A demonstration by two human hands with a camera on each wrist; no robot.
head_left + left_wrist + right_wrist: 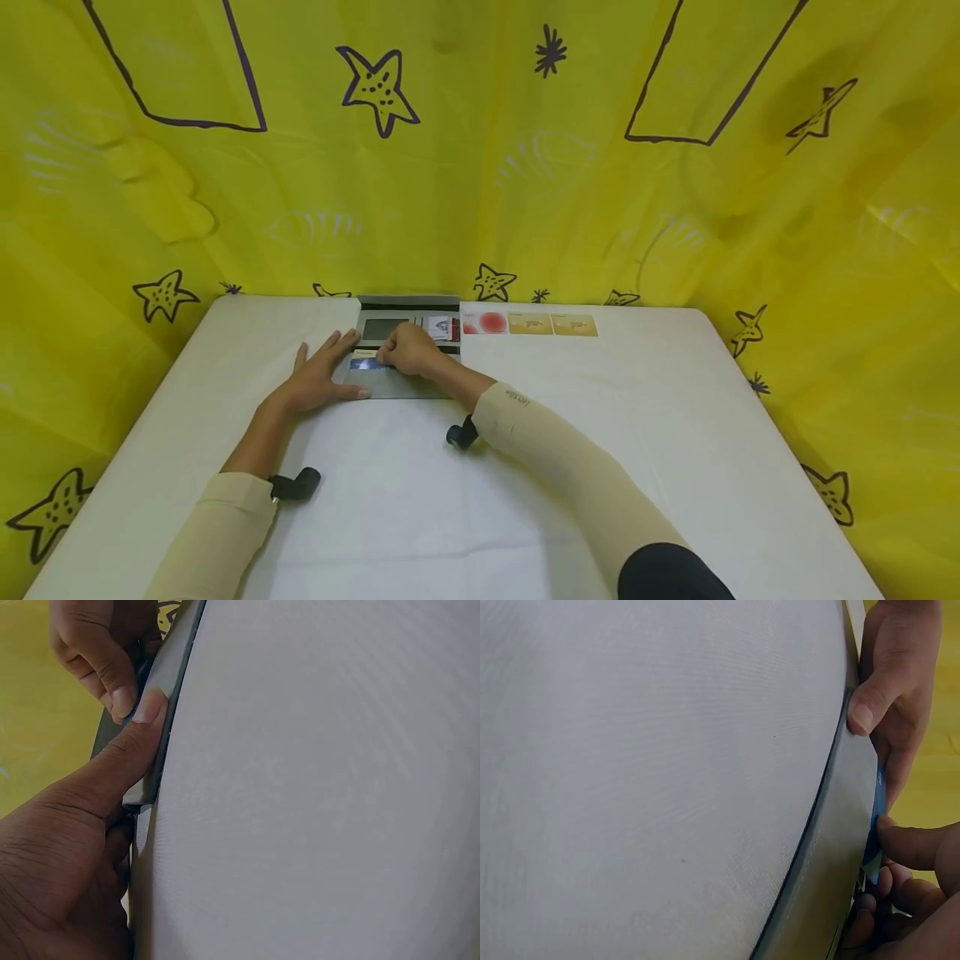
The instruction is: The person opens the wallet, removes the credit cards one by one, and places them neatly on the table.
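Observation:
A grey wallet (408,387) lies unfolded near the table's far edge. My left hand (318,379) rests at its left side, fingers spread, with the thumb pressing the near left corner. With thumb and fingertips my right hand (411,350) pinches a blue card (363,364) at the pocket of the wallet's near half. In the right wrist view, a strip of the blue card (876,825) stands out above the pocket's edge, its lower part hidden inside. The far half holds a dark window panel (384,330) and a white-and-red card (441,328).
Right of the wallet lie a white-and-red card (485,323) and two gold cards, the nearer gold card (529,324) beside the farther gold card (575,325). A white cloth (450,517) covers the table. Behind it hangs a yellow patterned curtain (465,167).

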